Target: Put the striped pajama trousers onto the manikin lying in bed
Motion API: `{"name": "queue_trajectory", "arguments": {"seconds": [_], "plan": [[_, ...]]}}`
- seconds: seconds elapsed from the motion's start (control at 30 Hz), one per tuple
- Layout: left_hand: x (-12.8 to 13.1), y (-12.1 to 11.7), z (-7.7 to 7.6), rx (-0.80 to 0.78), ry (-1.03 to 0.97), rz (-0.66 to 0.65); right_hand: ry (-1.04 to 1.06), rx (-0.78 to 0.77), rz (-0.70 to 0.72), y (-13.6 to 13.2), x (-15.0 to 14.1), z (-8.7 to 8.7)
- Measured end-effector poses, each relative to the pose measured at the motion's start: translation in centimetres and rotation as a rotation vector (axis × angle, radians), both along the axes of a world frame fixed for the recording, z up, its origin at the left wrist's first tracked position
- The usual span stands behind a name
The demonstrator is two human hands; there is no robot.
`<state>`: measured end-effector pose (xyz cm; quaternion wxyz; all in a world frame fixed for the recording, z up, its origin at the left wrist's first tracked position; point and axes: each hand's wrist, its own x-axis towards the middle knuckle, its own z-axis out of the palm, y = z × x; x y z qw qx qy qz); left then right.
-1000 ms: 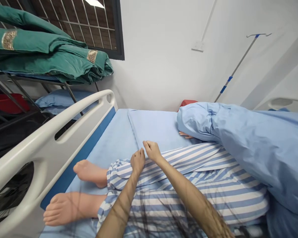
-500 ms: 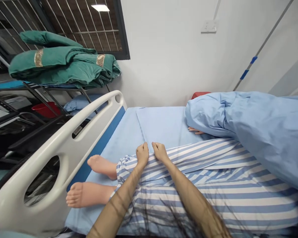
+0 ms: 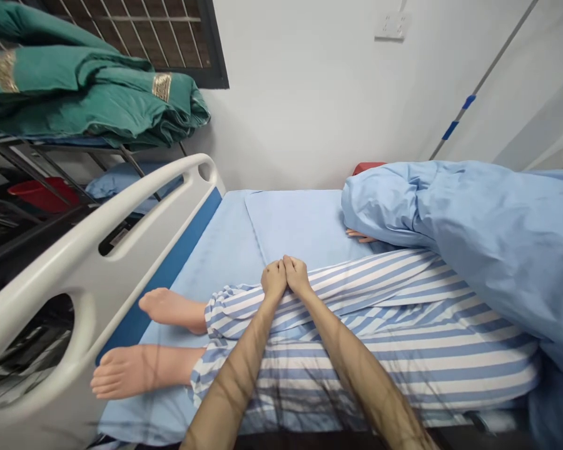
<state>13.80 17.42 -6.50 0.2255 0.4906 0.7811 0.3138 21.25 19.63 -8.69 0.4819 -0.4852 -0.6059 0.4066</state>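
Observation:
A mannequin in blue-and-white striped trousers [image 3: 385, 362] lies on the bed, its two bare feet [image 3: 136, 370] pointing left. Over its far leg, my left hand [image 3: 274, 279] is closed in a fist. Beside it my right hand [image 3: 296, 274] is closed too, and the two meet at the knuckles. Whatever the fingers hold, if anything, is hidden. Just beyond the fists lies a light blue sheet [image 3: 300, 219], whose edge line runs down toward my left hand. A blue quilt [image 3: 478, 219] covers the upper body, with some fingers [image 3: 360, 236] showing under its edge.
A white footboard [image 3: 141, 194] with a blue panel closes off the left end of the bed. Behind it, green folded bedding [image 3: 122, 100] lies on a rack above a red basin [image 3: 47, 194]. A pole [image 3: 483, 81] leans at the right wall.
My hands have come together from a small gap until they touch. Both look closed throughout. The view has shifted, so the bed and footboard sit further left and slightly higher.

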Motion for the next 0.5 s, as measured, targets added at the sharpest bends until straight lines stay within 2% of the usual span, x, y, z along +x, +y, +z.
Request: {"name": "queue_trajectory", "arguments": {"seconds": [0.2, 0.33, 0.43, 0.5], "plan": [[0.0, -0.7, 0.7, -0.059, 0.111, -0.005, -0.09, -0.025, -0.026, -0.4, -0.2, 0.4], [0.0, -0.9, 0.9, -0.053, 0.119, -0.006, -0.226, -0.008, 0.008, -0.3, 0.4, 2.8], [0.1, -0.9, 0.9, -0.058, 0.12, -0.016, -0.265, 0.096, 0.045, 0.2, 1.5, 5.1], [0.2, -0.7, 0.8, -0.056, 0.119, -0.014, -0.253, 0.147, 0.052, 0.6, 2.2, 5.8]]}}
